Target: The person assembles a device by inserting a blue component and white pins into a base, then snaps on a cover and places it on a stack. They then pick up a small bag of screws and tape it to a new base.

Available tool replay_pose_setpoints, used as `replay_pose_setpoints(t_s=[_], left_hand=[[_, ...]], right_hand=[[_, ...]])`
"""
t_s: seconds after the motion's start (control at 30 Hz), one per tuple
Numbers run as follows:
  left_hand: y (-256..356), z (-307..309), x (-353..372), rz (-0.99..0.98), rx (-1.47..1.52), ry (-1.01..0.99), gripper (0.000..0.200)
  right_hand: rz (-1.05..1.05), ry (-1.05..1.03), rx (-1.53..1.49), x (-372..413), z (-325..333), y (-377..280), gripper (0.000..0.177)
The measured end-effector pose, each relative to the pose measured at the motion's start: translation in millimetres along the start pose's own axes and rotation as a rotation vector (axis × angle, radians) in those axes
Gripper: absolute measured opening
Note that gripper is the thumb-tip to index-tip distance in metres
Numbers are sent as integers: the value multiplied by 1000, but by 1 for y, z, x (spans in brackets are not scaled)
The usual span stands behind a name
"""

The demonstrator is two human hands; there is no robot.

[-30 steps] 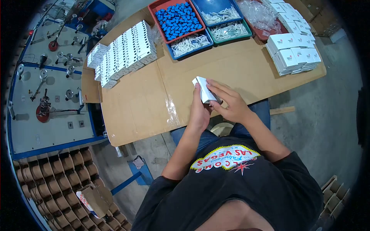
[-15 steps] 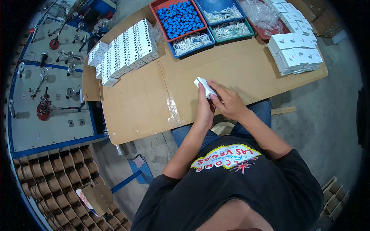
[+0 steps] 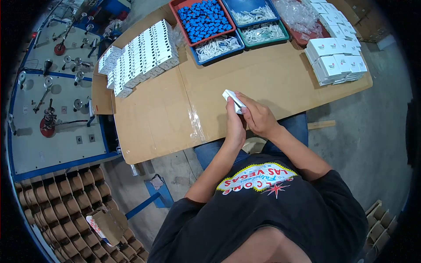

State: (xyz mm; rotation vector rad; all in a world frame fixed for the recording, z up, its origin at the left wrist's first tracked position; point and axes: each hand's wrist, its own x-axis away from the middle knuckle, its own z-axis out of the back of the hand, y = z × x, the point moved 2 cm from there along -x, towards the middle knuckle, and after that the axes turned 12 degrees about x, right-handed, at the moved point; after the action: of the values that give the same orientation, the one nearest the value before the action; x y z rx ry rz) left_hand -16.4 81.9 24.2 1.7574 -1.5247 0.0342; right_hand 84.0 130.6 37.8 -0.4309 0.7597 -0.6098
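Observation:
A small white box [image 3: 233, 100] is held between my two hands, above the front part of the cardboard-covered table [image 3: 162, 109]. My left hand [image 3: 235, 125] grips it from the left and below, with the thumb along its side. My right hand [image 3: 259, 115] closes over its right side, fingers bent around the edge. The fingers hide part of the box.
White boxes [image 3: 144, 52] stand in rows at the left; more white boxes [image 3: 335, 61] are stacked at the right. At the back are a red tray [image 3: 191, 43] of blue parts, a blue tray [image 3: 203, 62] and a green tray [image 3: 267, 43] of white parts, and plastic bags [image 3: 298, 17].
The white box has turned slightly in my hands, and my right fingers lie closer over it. Both hands stay in nearly the same place.

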Motion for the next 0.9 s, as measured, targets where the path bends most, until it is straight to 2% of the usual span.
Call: replay_pose_setpoints(t_s=[0.2,0.33,0.4,0.53,0.6,0.67,0.7,0.73,0.8,0.9], left_hand=[[3,-4,2,-31,-12,-4,58],[6,-4,4,23,1,-50,55],[6,1,1,38,18,-84,54],[11,7,-1,59,-60,-191,53],[15,3,2,45,-93,-208,56],[25,-11,10,-316,-464,-340,73],[27,-11,9,-315,-441,-342,100],[29,-10,8,-314,-442,-345,100],[31,-11,8,-438,-605,-453,105],[33,-12,12,-467,-617,-445,107]], right_hand=[[-85,-41,-141,2,0,3,38],[-160,-81,-229,7,1,7,39],[-242,-129,-375,5,8,7,40],[-187,-129,-415,1,21,11,41],[-308,-57,-657,4,20,16,41],[-340,-32,-680,3,24,13,41],[-348,-33,-700,3,27,12,41],[-355,-35,-722,2,28,10,41],[-333,-34,-716,0,32,7,41],[-324,-41,-739,-1,35,3,40]])
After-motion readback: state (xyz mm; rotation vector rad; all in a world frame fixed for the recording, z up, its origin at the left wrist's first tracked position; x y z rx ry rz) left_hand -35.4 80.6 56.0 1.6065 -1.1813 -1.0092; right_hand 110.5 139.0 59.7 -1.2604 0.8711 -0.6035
